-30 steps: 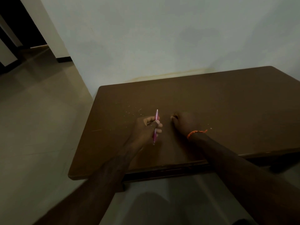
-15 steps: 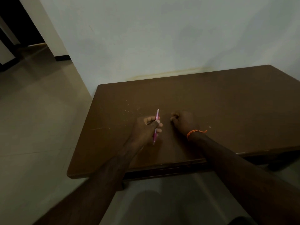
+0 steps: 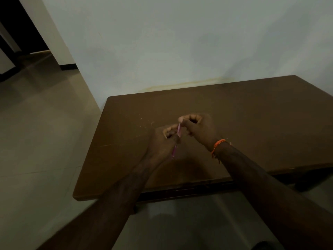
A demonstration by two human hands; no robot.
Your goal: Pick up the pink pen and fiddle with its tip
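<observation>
Over the left half of the brown table (image 3: 252,112), your left hand (image 3: 162,143) has its fingers curled round the lower part of a slim pink pen (image 3: 177,139), which stands nearly upright above the tabletop with its lower tip pointing down towards you. Pale crumbs or specks (image 3: 144,123) lie scattered on the wood just left of and beyond that hand.

At the pen's top end, your right hand (image 3: 200,130) pinches the tip between thumb and forefinger, the other fingers curled in loosely; an orange thread band (image 3: 217,145) circles that wrist. So both hands have hold of the one pen, one low and one high, touching or nearly so at the middle.

Your risks, as I judge them: the pen is thin and the pinch at the top is small, so a pull or twist there could slip off and send a cap or small part flying onto the floor (image 3: 45,141), which lies close on the left past the table edge. If your left grip loosens while the right one tugs, the whole pen could drop. The dim light would make any small fallen piece hard to find.
</observation>
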